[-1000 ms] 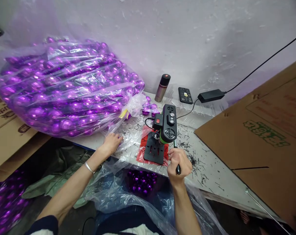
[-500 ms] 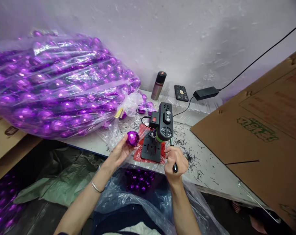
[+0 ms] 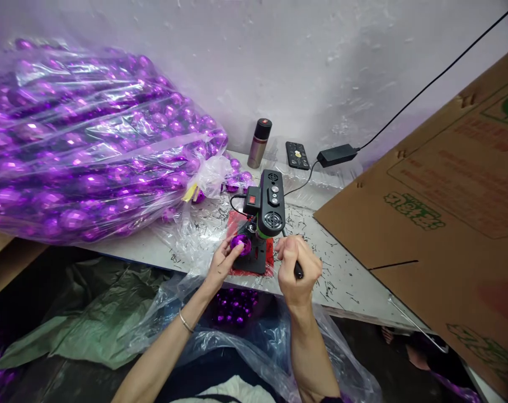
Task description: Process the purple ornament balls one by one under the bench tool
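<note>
left hand point(image 3: 221, 263): fingers closed round a purple faceted ball point(image 3: 240, 244), pressing it in under the head of the small bench drill point(image 3: 266, 210)
ball: sits on the drill's black base plate point(image 3: 257, 261), right below the green-collared head, just left of the column; touching the left fingertips
right hand point(image 3: 296, 270): fisted on the drill's black lever handle point(image 3: 298, 272), which sticks out to the right of the head toward the person
key relation: ball lies left-forward of the right hand, drill head straight above it; left hand is the nearer one
worktop point(image 3: 346, 280): black swarf scattered around the drill
left side: big clear bag of purple balls point(image 3: 90, 145), well apart from both hands
</note>
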A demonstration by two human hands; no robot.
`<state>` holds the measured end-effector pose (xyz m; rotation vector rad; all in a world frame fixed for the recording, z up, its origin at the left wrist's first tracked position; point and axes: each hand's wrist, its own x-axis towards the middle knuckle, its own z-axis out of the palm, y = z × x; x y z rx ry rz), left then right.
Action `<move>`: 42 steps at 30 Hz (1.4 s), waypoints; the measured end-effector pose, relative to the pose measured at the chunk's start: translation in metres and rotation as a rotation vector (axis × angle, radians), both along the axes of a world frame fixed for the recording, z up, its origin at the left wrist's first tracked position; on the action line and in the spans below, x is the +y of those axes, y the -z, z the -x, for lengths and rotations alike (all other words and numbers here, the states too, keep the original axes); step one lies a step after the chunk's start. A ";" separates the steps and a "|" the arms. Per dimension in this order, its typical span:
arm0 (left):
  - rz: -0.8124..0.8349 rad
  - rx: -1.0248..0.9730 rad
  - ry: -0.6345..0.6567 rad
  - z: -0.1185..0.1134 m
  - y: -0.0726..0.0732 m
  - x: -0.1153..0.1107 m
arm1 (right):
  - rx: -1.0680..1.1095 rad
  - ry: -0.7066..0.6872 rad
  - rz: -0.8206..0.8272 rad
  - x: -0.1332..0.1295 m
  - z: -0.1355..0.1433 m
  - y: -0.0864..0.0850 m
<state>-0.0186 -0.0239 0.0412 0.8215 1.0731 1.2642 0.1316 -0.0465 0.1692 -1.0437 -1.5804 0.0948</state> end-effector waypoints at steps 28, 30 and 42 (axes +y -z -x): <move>-0.593 0.884 0.050 -0.017 0.034 0.021 | -0.102 0.056 -0.180 -0.006 0.000 0.062; -0.581 0.893 0.056 -0.017 0.033 0.021 | -0.088 0.065 -0.202 -0.004 0.001 0.068; -0.596 0.891 0.043 -0.017 0.035 0.020 | -0.064 0.092 -0.241 0.000 0.001 0.078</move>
